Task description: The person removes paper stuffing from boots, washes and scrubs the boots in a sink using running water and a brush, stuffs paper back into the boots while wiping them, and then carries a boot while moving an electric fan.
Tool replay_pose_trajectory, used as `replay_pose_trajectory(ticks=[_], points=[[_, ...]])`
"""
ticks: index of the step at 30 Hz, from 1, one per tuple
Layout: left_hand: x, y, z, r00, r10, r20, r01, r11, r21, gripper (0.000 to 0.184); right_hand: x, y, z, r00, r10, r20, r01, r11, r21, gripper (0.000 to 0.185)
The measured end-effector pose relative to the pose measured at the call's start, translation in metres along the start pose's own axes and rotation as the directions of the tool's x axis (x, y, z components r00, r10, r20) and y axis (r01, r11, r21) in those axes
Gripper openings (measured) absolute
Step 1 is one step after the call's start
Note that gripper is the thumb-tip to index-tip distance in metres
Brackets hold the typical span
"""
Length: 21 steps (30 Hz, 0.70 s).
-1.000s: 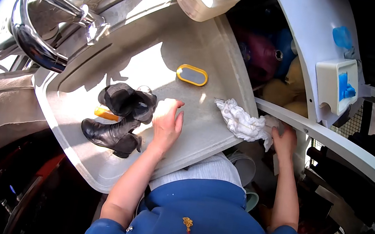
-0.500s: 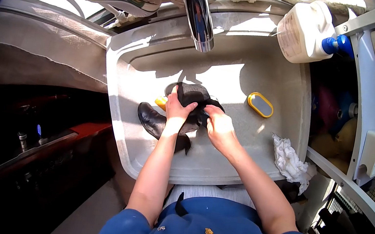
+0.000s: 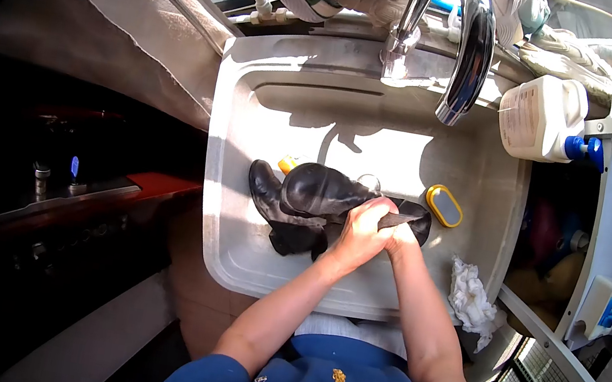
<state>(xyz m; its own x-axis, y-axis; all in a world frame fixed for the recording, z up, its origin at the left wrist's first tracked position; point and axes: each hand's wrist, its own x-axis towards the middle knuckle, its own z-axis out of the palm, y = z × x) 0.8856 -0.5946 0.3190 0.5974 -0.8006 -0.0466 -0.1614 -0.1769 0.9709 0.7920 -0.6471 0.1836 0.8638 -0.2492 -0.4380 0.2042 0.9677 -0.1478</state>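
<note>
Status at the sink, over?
Left hand and right hand gripping black boot by shaft. Second boot beside it. Yellow-rimmed oval lies clear of both hands.

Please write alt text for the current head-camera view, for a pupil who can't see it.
A person's left hand and right hand hold a black boot in a grey basin, another black boot beside it. To their right are a yellow-rimmed oval object and a crumpled white cloth at the edge.

The hands (image 3: 363,234) have come together on one black boot (image 3: 316,190).
</note>
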Motion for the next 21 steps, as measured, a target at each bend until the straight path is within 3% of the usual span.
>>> replay_pose_trajectory(ticks=[2,3,5,7,9,10,11,13,15,17,19,21], points=[[0.005,0.015,-0.008,0.989,0.107,0.099,-0.106,0.994,-0.019,0.016,-0.007,-0.008,0.008,0.993,0.058,0.106,-0.026,0.959,-0.282,0.013],[0.007,0.024,-0.012,0.989,0.112,0.094,-0.11,0.994,-0.019,0.016,-0.007,-0.012,0.003,0.989,0.072,0.13,-0.02,0.932,-0.362,0.012],[0.01,0.041,-0.021,0.94,0.249,0.234,-0.242,0.969,-0.056,0.016,-0.008,-0.018,-0.005,0.984,0.085,0.16,-0.001,0.886,-0.464,0.013],[0.01,0.055,-0.026,0.939,0.202,0.279,-0.177,0.978,-0.112,0.018,-0.016,-0.025,0.011,0.989,0.065,0.132,-0.005,0.91,-0.415,0.017],[0.01,0.073,-0.026,0.923,0.278,0.267,-0.266,0.961,-0.079,0.025,-0.026,-0.035,0.039,0.996,0.029,0.083,-0.003,0.957,-0.29,0.021],[0.003,0.091,-0.033,0.917,0.205,0.342,-0.203,0.978,-0.042,0.037,-0.033,-0.041,0.062,0.998,0.004,0.065,0.011,0.973,-0.231,0.023],[0.0,0.099,-0.037,0.864,0.452,0.223,-0.465,0.885,0.005,0.049,-0.039,-0.049,0.085,0.999,-0.016,0.044,0.023,0.983,-0.18,0.025],[-0.01,0.103,-0.063,0.803,0.595,0.028,-0.585,0.779,0.225,0.06,-0.053,-0.058,0.128,0.999,-0.035,0.017,0.037,0.994,-0.106,0.029],[-0.012,0.09,-0.072,0.818,0.56,-0.135,-0.515,0.815,0.266,0.066,-0.055,-0.055,0.154,0.999,-0.031,-0.017,0.029,0.995,-0.095,0.033],[0.009,0.083,-0.086,0.899,0.331,-0.287,-0.324,0.943,0.073,0.073,-0.057,-0.045,0.159,0.997,-0.042,-0.059,0.031,0.984,-0.174,0.039],[0.018,0.075,-0.095,0.945,0.118,-0.306,-0.181,0.965,-0.19,0.078,-0.062,-0.036,0.146,0.991,-0.123,-0.042,0.109,0.962,-0.248,0.038],[0.022,0.064,-0.117,0.95,0.114,-0.291,-0.145,0.986,-0.085,0.077,-0.067,-0.033,0.129,0.992,-0.112,-0.057,0.096,0.969,-0.228,0.038]])
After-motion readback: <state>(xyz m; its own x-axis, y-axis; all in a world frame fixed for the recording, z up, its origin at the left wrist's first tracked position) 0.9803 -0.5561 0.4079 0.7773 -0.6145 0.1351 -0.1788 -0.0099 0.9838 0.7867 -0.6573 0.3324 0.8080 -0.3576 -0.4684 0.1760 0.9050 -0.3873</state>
